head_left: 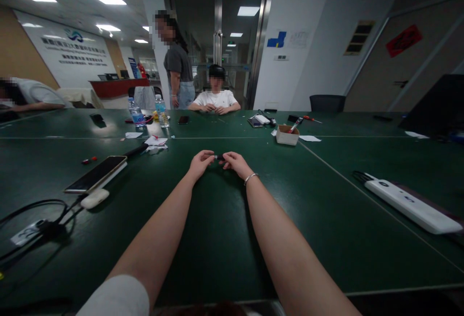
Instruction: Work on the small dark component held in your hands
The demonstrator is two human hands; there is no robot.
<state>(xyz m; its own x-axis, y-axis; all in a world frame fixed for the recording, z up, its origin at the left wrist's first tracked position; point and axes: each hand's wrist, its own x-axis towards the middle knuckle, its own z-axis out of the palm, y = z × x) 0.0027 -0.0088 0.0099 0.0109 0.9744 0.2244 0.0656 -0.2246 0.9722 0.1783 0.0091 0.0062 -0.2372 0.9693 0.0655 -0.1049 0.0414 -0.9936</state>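
Note:
Both arms reach forward over the green table (221, 238). Between the hands is a small dark object with a silvery part (218, 157); its kind is too small to make out. My left hand (201, 164) is closed on its left end, thumb and fingers pinched together. At the right end, my right hand (236, 164) pinches the darker part, its fingers curled. A bracelet (251, 178) circles my right wrist. The fingers cover much of the object, which is held low, close to the tabletop.
Left of my arms lie a phone (97, 173), a white rounded gadget (94, 199) and black cables (54, 224). Water bottles (162, 113), a small box (287, 136) and a white power strip (409, 205) are farther out. Another person (216, 98) sits opposite.

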